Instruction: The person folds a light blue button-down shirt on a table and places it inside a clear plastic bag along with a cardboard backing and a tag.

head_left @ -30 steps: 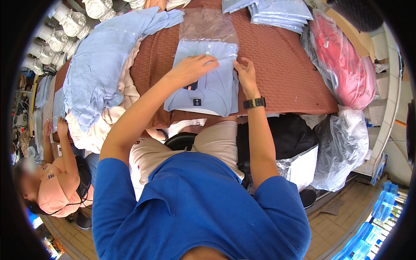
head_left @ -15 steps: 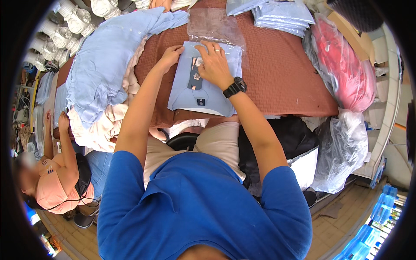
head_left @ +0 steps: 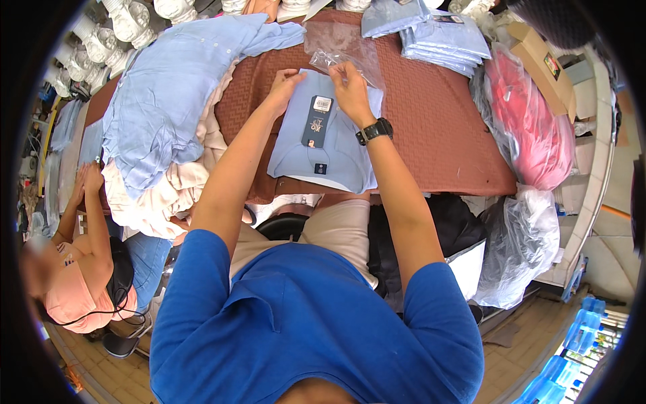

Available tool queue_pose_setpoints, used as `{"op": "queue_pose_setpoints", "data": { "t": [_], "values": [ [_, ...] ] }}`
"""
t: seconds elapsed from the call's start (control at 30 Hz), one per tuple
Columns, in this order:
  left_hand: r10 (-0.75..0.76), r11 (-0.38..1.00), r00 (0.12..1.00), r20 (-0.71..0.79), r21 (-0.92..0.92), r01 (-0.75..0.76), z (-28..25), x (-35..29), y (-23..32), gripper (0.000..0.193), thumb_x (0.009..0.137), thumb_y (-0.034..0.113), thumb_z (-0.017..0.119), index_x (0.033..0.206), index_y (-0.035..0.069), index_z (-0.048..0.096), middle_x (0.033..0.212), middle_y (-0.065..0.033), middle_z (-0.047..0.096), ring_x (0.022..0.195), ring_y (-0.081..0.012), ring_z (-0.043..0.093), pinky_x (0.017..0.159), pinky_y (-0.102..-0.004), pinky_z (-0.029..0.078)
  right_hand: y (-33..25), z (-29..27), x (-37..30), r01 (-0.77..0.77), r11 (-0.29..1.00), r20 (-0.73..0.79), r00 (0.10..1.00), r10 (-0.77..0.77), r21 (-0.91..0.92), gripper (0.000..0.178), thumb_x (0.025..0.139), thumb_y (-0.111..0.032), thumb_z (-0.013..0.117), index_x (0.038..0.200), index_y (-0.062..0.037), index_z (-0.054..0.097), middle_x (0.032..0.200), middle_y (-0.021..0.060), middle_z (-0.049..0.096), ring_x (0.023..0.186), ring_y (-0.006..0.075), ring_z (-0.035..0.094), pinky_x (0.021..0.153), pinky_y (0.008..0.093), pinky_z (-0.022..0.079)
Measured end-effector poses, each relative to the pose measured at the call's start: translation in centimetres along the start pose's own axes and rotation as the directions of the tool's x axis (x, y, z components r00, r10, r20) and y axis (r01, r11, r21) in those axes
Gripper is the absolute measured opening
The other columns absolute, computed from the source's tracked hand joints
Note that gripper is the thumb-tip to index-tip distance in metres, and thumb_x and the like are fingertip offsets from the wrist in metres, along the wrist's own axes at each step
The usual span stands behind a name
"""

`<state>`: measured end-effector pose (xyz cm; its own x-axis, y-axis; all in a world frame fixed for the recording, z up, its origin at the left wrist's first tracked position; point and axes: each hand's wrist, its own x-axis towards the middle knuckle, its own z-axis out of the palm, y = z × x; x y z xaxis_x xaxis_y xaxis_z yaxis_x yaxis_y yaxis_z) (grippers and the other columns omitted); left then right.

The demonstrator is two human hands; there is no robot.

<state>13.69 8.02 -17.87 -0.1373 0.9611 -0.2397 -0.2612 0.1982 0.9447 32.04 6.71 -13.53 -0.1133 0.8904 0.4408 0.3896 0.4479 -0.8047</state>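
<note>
A folded light blue shirt (head_left: 289, 138) lies on the brown cloth in front of me, its collar end toward me. A dark hang tag (head_left: 316, 123) with a white label rests on its front, and a small black square tag (head_left: 321, 169) is near the collar. My left hand (head_left: 286, 87) is closed at the shirt's far left corner, fingertips on its edge. My right hand (head_left: 351, 93), with a black wristwatch, pinches the crinkled edge of a clear plastic bag (head_left: 336, 37) at the shirt's far end.
A heap of loose blue shirts (head_left: 168, 87) over cream cloth sits left. Bagged blue shirts (head_left: 447, 40) are stacked at the far right, beside a red bundle in plastic (head_left: 525, 121) and a cardboard box (head_left: 542, 71). A person in a peach top (head_left: 81, 289) sits at left.
My right hand has lifted off the shirt front and now pinches the bag's edge, uncovering the hang tag. The hang tag now lies tilted the other way. My left hand stays by the corner.
</note>
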Motion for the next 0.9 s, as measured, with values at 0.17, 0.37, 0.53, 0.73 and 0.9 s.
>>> {"op": "queue_pose_setpoints", "data": {
  "t": [0.17,0.37,0.53,0.73,0.9],
  "values": [
    [0.056,0.958,0.987,0.150,0.270,-0.095,2.2,-0.7,1.5,0.051,0.087,0.024,0.075,0.129,0.004,0.054,0.111,-0.0138,0.065,0.103,-0.0194,0.063,0.087,-0.0331,0.052,0.7,-0.2,0.1,-0.025,1.000,0.005,1.000,0.025,0.016,0.016,0.099,-0.016,0.060,0.102,0.0001,0.060,0.098,0.0181,0.070,0.096,0.0312,0.068,0.085,0.0403,0.051],
    [0.304,0.775,0.940,0.152,0.534,-0.337,2.4,2.1,0.9,0.035,0.089,0.024,0.073,0.116,0.004,0.066,0.108,-0.0096,0.068,0.097,-0.0165,0.064,0.082,-0.0317,0.051,0.2,0.0,0.3,-0.009,0.998,0.024,1.000,0.007,0.066,0.016,0.100,-0.016,0.059,0.102,0.0002,0.059,0.097,0.0162,0.071,0.092,0.0266,0.069,0.082,0.0375,0.052],
    [0.353,0.807,0.917,0.184,0.435,-0.398,2.5,4.6,0.4,0.029,0.090,0.027,0.073,0.104,0.001,0.071,0.094,-0.0076,0.072,0.088,-0.0185,0.067,0.080,-0.0326,0.052,0.4,-0.3,0.6,0.026,0.990,0.016,0.999,-0.028,0.142,0.015,0.099,-0.015,0.060,0.101,0.0002,0.060,0.098,0.0165,0.072,0.094,0.0271,0.070,0.084,0.0377,0.053],
    [0.372,0.645,0.926,0.068,0.698,-0.311,2.4,5.8,-0.9,0.028,0.088,0.029,0.074,0.099,0.004,0.074,0.093,-0.0106,0.074,0.087,-0.0225,0.069,0.079,-0.0354,0.053,0.3,-1.7,1.2,0.066,0.997,0.063,0.996,-0.064,-0.032,0.019,0.091,-0.013,0.068,0.104,0.0004,0.061,0.100,0.0191,0.071,0.098,0.0363,0.069,0.087,0.0425,0.053],
    [0.278,0.796,0.960,-0.023,0.566,-0.217,1.1,6.1,-1.4,0.026,0.092,0.027,0.072,0.099,0.002,0.073,0.090,-0.0077,0.072,0.080,-0.0164,0.067,0.073,-0.0315,0.052,-0.4,-1.3,-0.5,0.246,0.950,0.111,0.967,-0.228,-0.192,0.025,0.083,-0.009,0.072,0.106,-0.0020,0.064,0.103,0.0163,0.069,0.101,0.0362,0.064,0.087,0.0446,0.050]
  ]
}}
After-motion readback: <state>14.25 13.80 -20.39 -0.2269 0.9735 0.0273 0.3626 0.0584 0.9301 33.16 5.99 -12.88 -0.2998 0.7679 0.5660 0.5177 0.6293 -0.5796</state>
